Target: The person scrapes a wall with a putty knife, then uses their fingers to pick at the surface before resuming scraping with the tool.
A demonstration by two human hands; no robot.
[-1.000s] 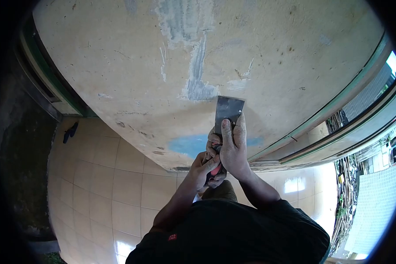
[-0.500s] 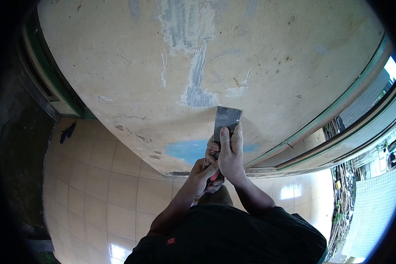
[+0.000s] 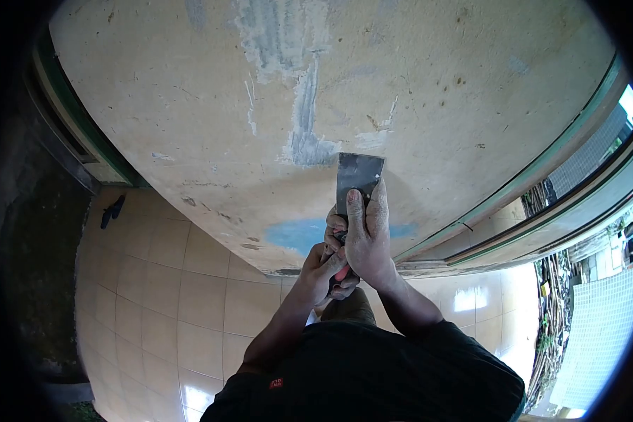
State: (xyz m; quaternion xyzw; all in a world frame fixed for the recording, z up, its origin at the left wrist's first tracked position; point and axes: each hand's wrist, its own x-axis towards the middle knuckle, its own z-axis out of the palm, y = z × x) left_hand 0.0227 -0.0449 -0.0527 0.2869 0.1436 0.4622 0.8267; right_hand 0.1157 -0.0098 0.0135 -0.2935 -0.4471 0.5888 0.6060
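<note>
Both of my hands are closed around a putty knife (image 3: 359, 172) with a wide flat metal blade and a red and black handle. My left hand (image 3: 323, 271) wraps the handle low down, close to my body. Higher up, my right hand (image 3: 369, 243) grips it where handle meets blade, its thumb lying along the blade. Pale dust coats my fingers. The blade's far edge lies at the beige wall (image 3: 429, 126), just right of the lower end of a grey-white filler patch (image 3: 309, 144). My fingers hide much of the handle.
A blue paint mark (image 3: 292, 234) shows low on the wall behind my hands. Tan floor tiles (image 3: 200, 302) lie below, with dark sandals (image 3: 112, 211) at the far left. A green-edged window frame (image 3: 513, 246) runs along the right, and piled sticks (image 3: 550, 316) lie outside.
The putty knife and both hands have moved slightly up along the wall. My view has shifted a little, and both hands keep the same grip.
</note>
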